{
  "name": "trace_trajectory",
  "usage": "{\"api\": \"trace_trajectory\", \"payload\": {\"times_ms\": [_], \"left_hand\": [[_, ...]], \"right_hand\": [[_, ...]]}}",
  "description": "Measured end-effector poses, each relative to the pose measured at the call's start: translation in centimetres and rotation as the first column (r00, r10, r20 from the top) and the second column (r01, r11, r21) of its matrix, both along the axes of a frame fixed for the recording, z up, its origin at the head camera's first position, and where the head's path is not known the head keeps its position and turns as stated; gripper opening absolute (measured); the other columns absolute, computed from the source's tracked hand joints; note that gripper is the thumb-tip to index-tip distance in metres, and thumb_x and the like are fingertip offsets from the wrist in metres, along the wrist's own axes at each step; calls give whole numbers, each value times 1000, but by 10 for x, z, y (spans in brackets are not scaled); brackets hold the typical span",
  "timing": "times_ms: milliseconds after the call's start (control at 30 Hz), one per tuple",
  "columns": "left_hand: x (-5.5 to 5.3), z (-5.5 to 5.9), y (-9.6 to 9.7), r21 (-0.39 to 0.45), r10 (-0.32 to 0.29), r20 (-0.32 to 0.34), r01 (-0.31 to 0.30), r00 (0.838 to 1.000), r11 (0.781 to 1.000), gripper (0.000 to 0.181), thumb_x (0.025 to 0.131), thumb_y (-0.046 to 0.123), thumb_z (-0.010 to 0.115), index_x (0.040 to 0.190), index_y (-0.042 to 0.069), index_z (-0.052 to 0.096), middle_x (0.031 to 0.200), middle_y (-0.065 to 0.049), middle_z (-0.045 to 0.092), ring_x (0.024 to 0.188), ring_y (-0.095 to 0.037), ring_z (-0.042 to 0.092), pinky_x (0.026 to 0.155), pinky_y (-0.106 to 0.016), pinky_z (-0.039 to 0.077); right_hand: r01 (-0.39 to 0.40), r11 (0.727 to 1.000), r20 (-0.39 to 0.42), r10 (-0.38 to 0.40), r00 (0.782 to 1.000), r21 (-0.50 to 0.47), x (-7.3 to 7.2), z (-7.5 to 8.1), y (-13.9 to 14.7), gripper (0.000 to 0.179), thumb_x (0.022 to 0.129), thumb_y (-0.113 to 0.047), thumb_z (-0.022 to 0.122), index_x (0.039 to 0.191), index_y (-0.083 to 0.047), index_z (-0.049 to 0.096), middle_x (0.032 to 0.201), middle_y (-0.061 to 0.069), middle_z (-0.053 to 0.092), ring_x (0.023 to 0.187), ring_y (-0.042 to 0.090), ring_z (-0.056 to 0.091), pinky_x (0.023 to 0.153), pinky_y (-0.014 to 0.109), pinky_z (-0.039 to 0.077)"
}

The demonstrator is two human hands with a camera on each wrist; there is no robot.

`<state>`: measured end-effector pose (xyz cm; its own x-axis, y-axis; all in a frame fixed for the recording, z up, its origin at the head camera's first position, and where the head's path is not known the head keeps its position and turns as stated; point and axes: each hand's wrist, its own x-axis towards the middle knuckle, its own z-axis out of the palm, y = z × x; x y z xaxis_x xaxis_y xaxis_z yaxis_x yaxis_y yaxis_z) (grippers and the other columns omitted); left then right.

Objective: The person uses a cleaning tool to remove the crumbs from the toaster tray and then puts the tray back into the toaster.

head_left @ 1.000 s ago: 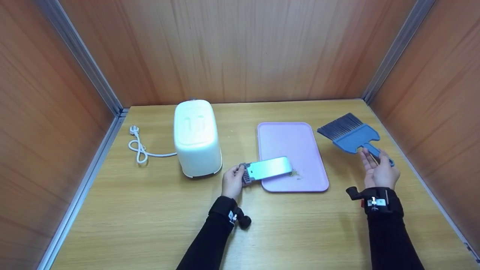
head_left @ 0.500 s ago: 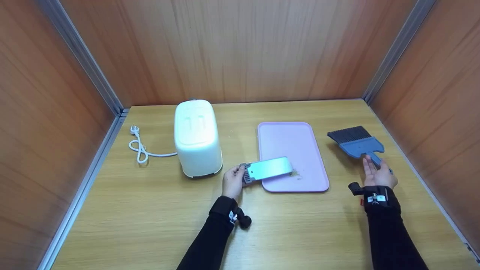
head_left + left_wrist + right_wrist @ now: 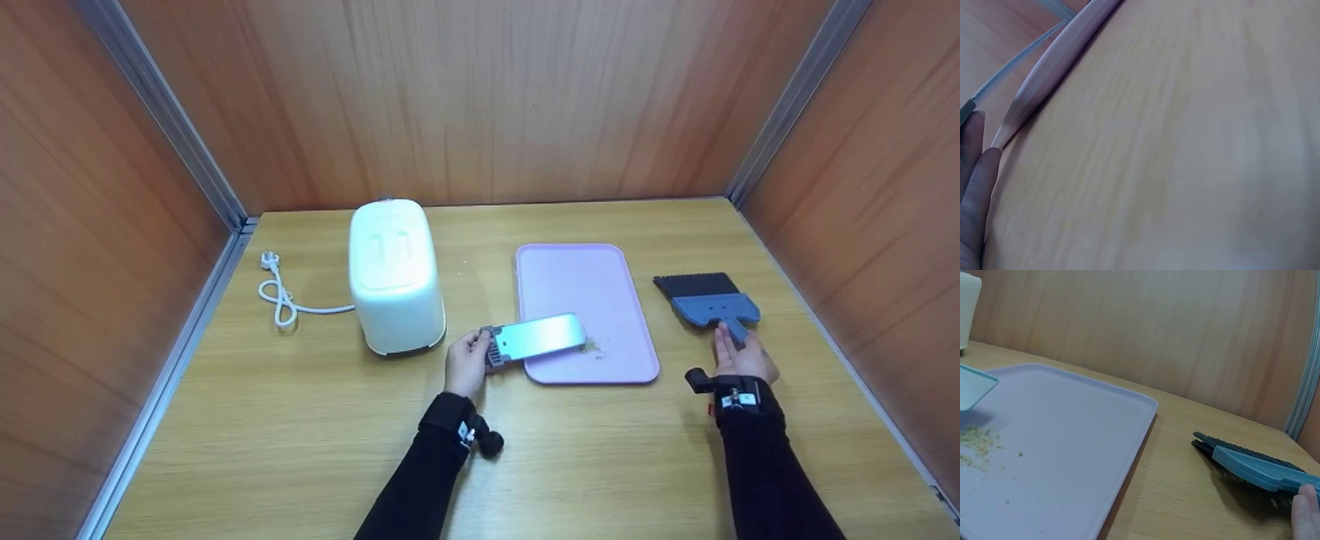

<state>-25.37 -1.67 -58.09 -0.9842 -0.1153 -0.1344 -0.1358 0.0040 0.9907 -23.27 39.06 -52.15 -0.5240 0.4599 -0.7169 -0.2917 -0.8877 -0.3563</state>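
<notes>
My left hand (image 3: pixel 465 364) pinches the dark grey slotted end of a flat, shiny metal crumb tray (image 3: pixel 541 337). Its far end reaches over the lower left of a light purple tray (image 3: pixel 577 277). Pale crumbs (image 3: pixel 977 441) lie on the purple surface beside that end. At the right, my right hand (image 3: pixel 745 358) holds the handle of a blue hand brush (image 3: pixel 716 307), whose black bristles (image 3: pixel 696 284) point away from me, low over the table. In the right wrist view only some fingertips (image 3: pixel 1302 512) show at the handle.
A white toaster (image 3: pixel 394 270) stands left of the purple tray. Its white cord (image 3: pixel 322 309) runs left to a looped length and a plug (image 3: pixel 269 260). Wood-grained panels (image 3: pixel 480 105) enclose the table (image 3: pixel 300 420) at the back and both sides.
My right hand has brought the brush down toward the table and nearer to me, its bristles swinging to point more straight away. My left hand and the crumb tray stay put.
</notes>
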Motion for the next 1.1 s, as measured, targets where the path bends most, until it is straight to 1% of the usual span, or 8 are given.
{"api": "trace_trajectory", "payload": {"times_ms": [167,333,467,567,667,833,1000,1100], "left_hand": [[0,0,-1,24,2,1,-2,1000,1000,35,110,19,57,128,-8,70,98,-9,73,84,-10,64,74,-21,54],[0,0,0,42,6,-12,-6,1000,999,33,110,18,58,124,-9,71,92,-5,71,80,-9,62,71,-20,52],[1,0,-1,9,-2,-32,2,1000,1000,33,109,17,57,122,-9,71,87,-1,66,77,-8,60,67,-19,51],[1,0,-1,-10,-1,-33,1,999,1000,32,109,17,58,123,-9,71,86,-2,66,76,-8,60,65,-20,52],[0,0,-1,0,-1,-21,1,1000,1000,33,109,18,58,124,-9,71,89,-4,69,77,-9,61,67,-20,53],[0,0,0,9,4,0,-4,1000,1000,35,110,18,58,127,-9,70,95,-9,73,79,-10,63,68,-20,55],[0,0,0,9,6,1,-6,1000,1000,36,110,19,58,130,-9,69,100,-11,74,84,-11,64,71,-21,55],[0,0,0,10,4,0,-4,1000,1000,36,110,19,58,130,-9,69,101,-12,74,84,-11,64,72,-21,55]], "right_hand": [[-20,1000,8,20,1000,16,-2,-7,-1,45,109,-7,58,152,-22,55,155,-8,48,114,21,73,96,33,60],[-141,983,59,134,989,121,-1,-9,-3,57,106,4,59,157,-21,52,146,0,59,118,18,71,100,32,57],[-248,934,139,218,966,256,0,-11,-3,74,96,17,64,160,-15,46,110,9,73,107,18,74,99,32,58],[-361,860,243,287,927,361,0,-12,-1,81,92,20,68,162,-11,42,85,6,73,95,15,76,93,30,60],[-506,725,396,340,853,468,0,-13,3,81,91,16,72,162,-7,41,72,1,71,80,12,76,83,28,63],[-700,397,645,285,709,594,0,-19,14,64,90,3,76,149,1,52,76,-2,69,65,8,72,66,25,63],[-827,23,824,71,562,562,5,-20,16,51,95,-16,74,141,2,63,126,21,68,112,29,66,94,38,54],[-850,-136,856,-30,516,508,9,-18,16,48,98,-21,69,140,2,64,139,25,64,126,42,58,102,52,47]]}}
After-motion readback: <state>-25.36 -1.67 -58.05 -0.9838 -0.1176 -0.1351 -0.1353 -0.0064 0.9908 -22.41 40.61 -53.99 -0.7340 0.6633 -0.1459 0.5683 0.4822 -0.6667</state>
